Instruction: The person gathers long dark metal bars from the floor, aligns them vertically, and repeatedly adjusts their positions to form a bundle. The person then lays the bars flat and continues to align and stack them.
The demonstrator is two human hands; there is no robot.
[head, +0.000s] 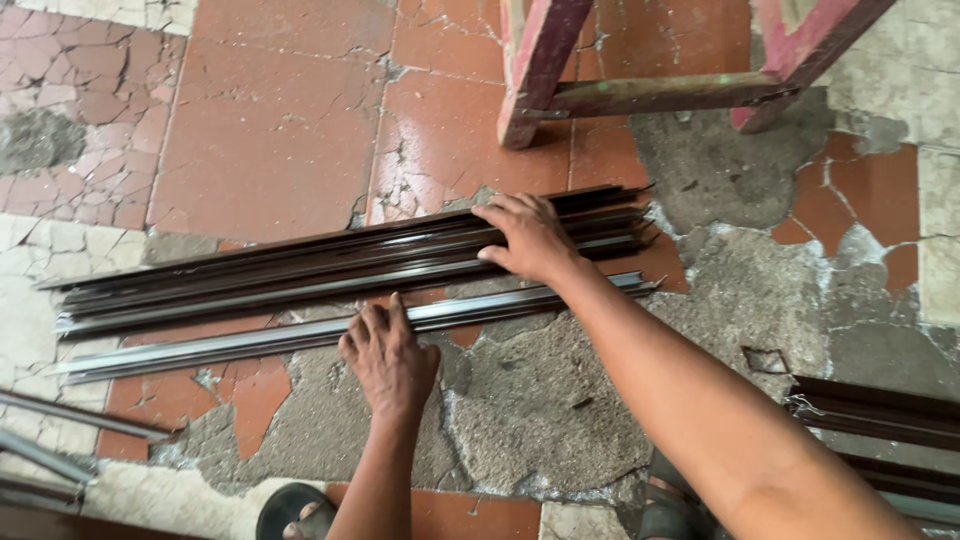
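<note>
1. A bundle of dark metal strips [350, 262] lies on the cracked tile floor [270, 130], running from lower left to upper right. It serves as the landmark here.
2. The right hand [530, 238] rests flat on the bundle's right end, fingers spread across the top strips, grasping nothing.
3. Just below the bundle, a single lighter strip [300, 335] lies apart from it, nearly parallel. The left hand [388, 358] presses down on its middle, fingers extended rather than clenched around it.
4. The step in hand looks like sorting or aligning: one strip is kept separate while the stack is steadied.
5. As a judgement, the next move calls for sliding the lone strip along its length so its ends line up, keeping the stack from fanning out.
6. Above the bundle stand red wooden legs [540, 60]; more strips [880, 410] lie to its lower right.
</note>
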